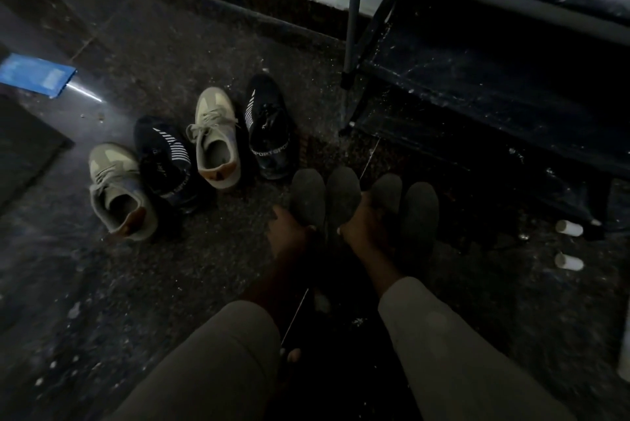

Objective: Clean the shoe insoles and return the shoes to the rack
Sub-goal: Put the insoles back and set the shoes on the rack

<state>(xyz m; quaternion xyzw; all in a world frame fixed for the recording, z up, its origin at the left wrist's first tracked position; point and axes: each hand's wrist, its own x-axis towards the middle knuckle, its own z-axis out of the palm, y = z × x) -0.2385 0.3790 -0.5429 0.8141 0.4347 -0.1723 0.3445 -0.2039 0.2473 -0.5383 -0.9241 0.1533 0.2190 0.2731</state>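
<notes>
On the dusty floor (170, 284), insoles (421, 209) are held by the right hand (361, 226) and touched by the left hand (289, 236), its grip unclear; they could be soiled by grit.

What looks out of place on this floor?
The pairs are mixed: beige lace-up sneakers and black striped sneakers alternate in the row. Two small white cylinders lie loose beside the black metal shoe rack.

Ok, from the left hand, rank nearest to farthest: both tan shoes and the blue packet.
1. Mid-row tan shoe, up-left of the left hand.
2. Left-end tan shoe.
3. Blue packet, far left by the frame edge.
</notes>
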